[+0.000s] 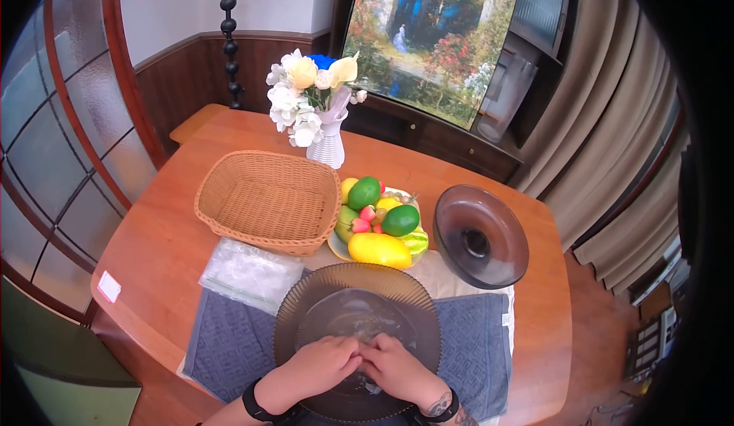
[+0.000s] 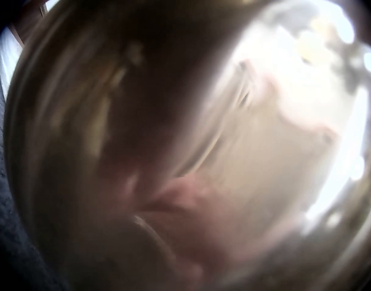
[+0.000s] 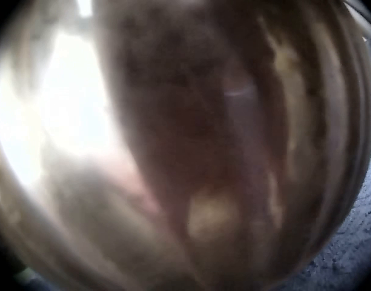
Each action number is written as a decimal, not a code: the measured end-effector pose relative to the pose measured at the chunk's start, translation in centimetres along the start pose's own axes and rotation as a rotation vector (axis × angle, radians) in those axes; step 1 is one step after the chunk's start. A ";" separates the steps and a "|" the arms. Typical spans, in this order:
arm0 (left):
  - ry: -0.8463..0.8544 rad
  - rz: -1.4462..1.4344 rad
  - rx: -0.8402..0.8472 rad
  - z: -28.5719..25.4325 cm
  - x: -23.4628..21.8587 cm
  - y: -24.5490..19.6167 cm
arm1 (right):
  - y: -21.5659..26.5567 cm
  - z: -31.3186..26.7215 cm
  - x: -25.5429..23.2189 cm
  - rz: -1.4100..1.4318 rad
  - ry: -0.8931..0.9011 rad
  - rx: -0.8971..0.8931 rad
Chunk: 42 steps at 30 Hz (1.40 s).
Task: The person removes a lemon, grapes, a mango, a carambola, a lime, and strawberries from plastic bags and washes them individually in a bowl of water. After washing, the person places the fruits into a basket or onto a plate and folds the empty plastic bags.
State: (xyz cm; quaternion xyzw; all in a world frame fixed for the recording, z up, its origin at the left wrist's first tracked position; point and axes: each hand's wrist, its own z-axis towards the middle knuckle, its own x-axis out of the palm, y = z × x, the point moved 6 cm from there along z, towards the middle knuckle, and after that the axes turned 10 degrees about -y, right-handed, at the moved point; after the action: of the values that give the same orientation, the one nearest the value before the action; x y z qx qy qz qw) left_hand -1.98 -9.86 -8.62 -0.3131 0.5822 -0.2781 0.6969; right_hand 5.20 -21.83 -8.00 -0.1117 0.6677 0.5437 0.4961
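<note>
A ribbed, brown-tinted glass bowl [image 1: 289, 311] stands in front of me on a grey-blue towel [image 1: 233, 342]. Over its middle, my left hand [image 1: 325, 361] and right hand [image 1: 399, 369] meet with bent fingers, fingertips together. What lies between the fingertips is hidden, and I cannot tell whether they pinch something. Shiny, clear patches show inside the bowl around the hands. Both wrist views are blurred and filled by brownish glass [image 2: 252, 163], with bright reflections and reddish skin tones in it.
Behind the bowl lie a clear plastic bag [image 1: 251, 273], a wicker basket [image 1: 267, 235] and a plate of fruit with a yellow papaya-like fruit [image 1: 380, 250]. A dark glass bowl [image 1: 482, 235] is tilted at right. Farther back stands a white vase [image 1: 327, 147] of flowers.
</note>
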 end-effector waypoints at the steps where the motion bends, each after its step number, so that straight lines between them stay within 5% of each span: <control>1: 0.020 0.031 -0.018 -0.1 0.2 0.2 | 0.2 -0.2 0.6 0.051 0.067 -0.060; 8: 0.061 -0.003 -0.012 0.1 0.2 -0.1 | -0.1 0.3 -0.6 -0.077 -0.053 0.026; 13: 0.068 0.012 -0.042 -0.1 0.5 0.5 | 0.1 0.2 0.0 -0.027 0.143 0.124; 28: 0.048 -0.041 -0.078 0.1 0.2 0.2 | 1.3 0.5 -0.4 0.109 0.055 -0.066; 42: 0.021 0.003 -0.165 0.4 -0.5 0.3 | 0.7 0.7 -0.4 0.085 0.071 0.064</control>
State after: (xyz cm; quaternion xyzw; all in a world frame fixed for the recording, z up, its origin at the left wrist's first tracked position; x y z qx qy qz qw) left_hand -1.65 -9.23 -8.50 -0.3655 0.6109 -0.2315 0.6631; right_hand 5.30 -21.16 -7.25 -0.0866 0.7061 0.5382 0.4519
